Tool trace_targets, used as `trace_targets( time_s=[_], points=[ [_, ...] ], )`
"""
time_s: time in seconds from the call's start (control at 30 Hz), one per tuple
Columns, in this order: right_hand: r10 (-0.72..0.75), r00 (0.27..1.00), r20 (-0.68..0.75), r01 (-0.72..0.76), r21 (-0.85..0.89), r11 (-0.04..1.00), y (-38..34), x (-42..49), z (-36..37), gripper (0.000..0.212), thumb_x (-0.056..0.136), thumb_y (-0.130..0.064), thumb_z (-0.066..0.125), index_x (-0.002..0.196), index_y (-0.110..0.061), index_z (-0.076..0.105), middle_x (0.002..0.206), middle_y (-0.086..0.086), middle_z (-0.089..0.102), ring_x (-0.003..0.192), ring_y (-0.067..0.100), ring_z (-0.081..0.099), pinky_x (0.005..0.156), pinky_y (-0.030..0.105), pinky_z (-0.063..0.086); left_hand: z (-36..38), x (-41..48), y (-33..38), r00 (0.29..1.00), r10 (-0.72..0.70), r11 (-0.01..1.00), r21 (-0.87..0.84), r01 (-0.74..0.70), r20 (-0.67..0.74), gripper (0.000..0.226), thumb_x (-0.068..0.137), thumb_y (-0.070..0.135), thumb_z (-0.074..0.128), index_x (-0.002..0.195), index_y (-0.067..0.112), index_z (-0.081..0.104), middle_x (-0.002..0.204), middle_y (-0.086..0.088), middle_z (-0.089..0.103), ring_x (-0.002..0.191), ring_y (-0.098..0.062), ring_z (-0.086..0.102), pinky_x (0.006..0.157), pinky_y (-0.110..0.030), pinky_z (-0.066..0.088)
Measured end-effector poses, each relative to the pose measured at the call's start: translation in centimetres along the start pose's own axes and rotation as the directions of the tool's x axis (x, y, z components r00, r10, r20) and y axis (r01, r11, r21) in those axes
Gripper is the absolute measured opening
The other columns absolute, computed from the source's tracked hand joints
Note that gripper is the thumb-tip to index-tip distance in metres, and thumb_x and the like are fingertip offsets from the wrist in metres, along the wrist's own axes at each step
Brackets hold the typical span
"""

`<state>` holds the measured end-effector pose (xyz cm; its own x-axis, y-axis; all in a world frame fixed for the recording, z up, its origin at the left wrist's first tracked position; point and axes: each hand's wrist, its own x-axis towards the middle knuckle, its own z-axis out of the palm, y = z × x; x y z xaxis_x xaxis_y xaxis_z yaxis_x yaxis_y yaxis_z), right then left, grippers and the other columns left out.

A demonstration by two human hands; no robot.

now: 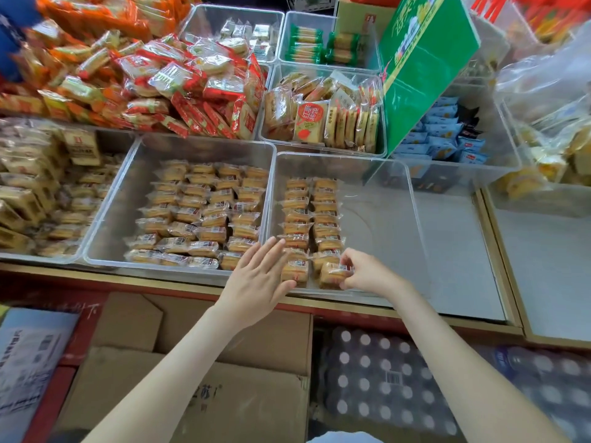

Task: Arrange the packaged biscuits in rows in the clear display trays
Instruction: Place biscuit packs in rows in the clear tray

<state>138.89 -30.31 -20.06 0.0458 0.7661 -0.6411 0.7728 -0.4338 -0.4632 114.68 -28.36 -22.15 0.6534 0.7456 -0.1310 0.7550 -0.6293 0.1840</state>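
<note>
Tray (377, 235): clear, two rows of biscuit packets (297, 219) along left edge.
Packet (332, 276): near edge, second row's end.
Right hand (367, 273): pinches Packet.
Left hand (259, 279): fingers straight, near-left corner.

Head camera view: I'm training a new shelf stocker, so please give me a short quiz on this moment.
1. True or false: the right hand pinches a biscuit packet at the near end of the half-filled tray.
2. How many rows of packets run front to back in that tray? A) one B) two C) four
3. Fill the gap: the left hand has its fingers ____, gripping nothing.
Key: 1 true; 2 B; 3 straight.
</note>
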Motion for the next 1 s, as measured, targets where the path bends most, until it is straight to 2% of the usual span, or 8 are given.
trace_targets(
  time_s=[0.13, 0.2, 0.37, 0.57, 0.63, 0.7, 0.8, 1.0],
  points=[
    [0.128, 0.990, 0.055, -0.130, 0.035, 0.991, -0.6, 1.7, 0.9, 0.085, 0.089, -0.018, 0.069, 0.148, -0.010, 0.008, 0.120, 0.009, 0.057, 0.090, 0.014, 0.057, 0.068, 0.023, 0.044, 0.8, 0.2, -0.1, 1.000, 0.000, 0.998, 0.069, 0.002, -0.028, 0.068, 0.105, 0.051, 0.013, 0.138, 0.007, 0.051, 0.146, -0.012, 0.049, 0.142, -0.023, 0.030, 0.112, -0.042, 0.020],
    [0.146, 0.985, 0.093, -0.150, 0.043, 0.988, -0.8, 2.4, 1.2, 0.104, 0.088, -0.021, 0.070, 0.152, -0.012, -0.011, 0.131, 0.012, 0.056, 0.102, 0.020, 0.059, 0.080, 0.029, 0.048, 1.0, 0.4, -0.3, 0.999, 0.009, 0.996, 0.090, -0.006, -0.033, 0.068, 0.104, 0.052, 0.013, 0.138, 0.007, 0.052, 0.146, -0.012, 0.048, 0.142, -0.023, 0.030, 0.113, -0.043, 0.019],
    [0.106, 0.988, 0.114, -0.125, 0.175, 0.977, -0.8, 3.6, 2.0, 0.088, 0.083, -0.016, 0.075, 0.147, -0.018, 0.014, 0.129, 0.003, 0.053, 0.105, 0.015, 0.052, 0.087, 0.028, 0.046, 1.4, 0.6, -0.4, 0.999, 0.022, 0.995, 0.093, -0.019, -0.025, 0.069, 0.104, 0.052, 0.011, 0.139, 0.008, 0.052, 0.146, -0.011, 0.050, 0.142, -0.023, 0.033, 0.113, -0.043, 0.019],
    [0.103, 0.993, 0.053, -0.112, 0.228, 0.967, -1.3, 2.7, 1.5, 0.085, 0.082, -0.018, 0.075, 0.145, -0.017, 0.019, 0.136, 0.005, 0.052, 0.113, 0.016, 0.053, 0.094, 0.031, 0.045, 1.2, 0.4, -0.2, 0.998, 0.053, 0.999, -0.008, -0.054, -0.042, 0.066, 0.104, 0.053, 0.009, 0.146, 0.011, 0.036, 0.152, -0.008, 0.042, 0.146, -0.019, 0.022, 0.118, -0.041, 0.013],
    [0.096, 0.992, -0.077, -0.078, 0.209, 0.975, -2.6, 1.8, 1.0, 0.088, 0.086, -0.020, 0.072, 0.150, -0.018, 0.011, 0.139, 0.007, 0.050, 0.113, 0.018, 0.052, 0.087, 0.030, 0.044, 0.3, 0.1, -0.5, 0.995, 0.030, 0.972, -0.229, -0.052, -0.099, 0.065, 0.103, 0.053, 0.013, 0.151, 0.014, 0.032, 0.159, -0.003, 0.030, 0.150, -0.014, 0.011, 0.123, -0.035, 0.009],
    [0.073, 0.956, -0.285, -0.023, 0.175, 0.984, -4.5, 1.2, 0.8, 0.090, 0.088, -0.020, 0.070, 0.153, -0.018, 0.007, 0.148, 0.009, 0.039, 0.132, 0.023, 0.042, 0.100, 0.038, 0.041, -1.1, -0.2, -1.8, 0.986, -0.026, 0.911, -0.409, -0.045, -0.165, 0.052, 0.105, 0.043, 0.029, 0.150, 0.018, 0.036, 0.158, 0.001, 0.027, 0.148, -0.012, 0.013, 0.119, -0.026, 0.012],
    [-0.129, 0.876, -0.465, 0.174, 0.057, 0.983, -8.4, 0.7, 1.8, 0.078, 0.091, -0.023, 0.066, 0.152, -0.019, 0.017, 0.153, 0.005, 0.031, 0.140, 0.021, 0.030, 0.113, 0.038, 0.030, -2.8, -1.2, -6.4, 0.950, -0.112, 0.911, -0.412, -0.018, -0.291, 0.037, 0.102, 0.015, 0.047, 0.139, 0.012, 0.052, 0.147, -0.010, 0.045, 0.137, -0.023, 0.035, 0.112, -0.032, 0.028],
    [-0.470, 0.873, -0.130, 0.446, -0.176, 0.877, -16.8, 3.4, 5.6, 0.066, 0.096, -0.008, 0.054, 0.152, -0.019, 0.021, 0.150, 0.003, 0.033, 0.138, 0.018, 0.030, 0.112, 0.031, 0.029, -3.1, -3.5, -19.9, 0.953, -0.208, 0.978, -0.068, 0.198, -0.221, 0.053, 0.081, 0.009, 0.077, 0.132, 0.009, 0.059, 0.133, -0.028, 0.054, 0.121, -0.050, 0.052, 0.098, -0.063, 0.044]
  ],
)
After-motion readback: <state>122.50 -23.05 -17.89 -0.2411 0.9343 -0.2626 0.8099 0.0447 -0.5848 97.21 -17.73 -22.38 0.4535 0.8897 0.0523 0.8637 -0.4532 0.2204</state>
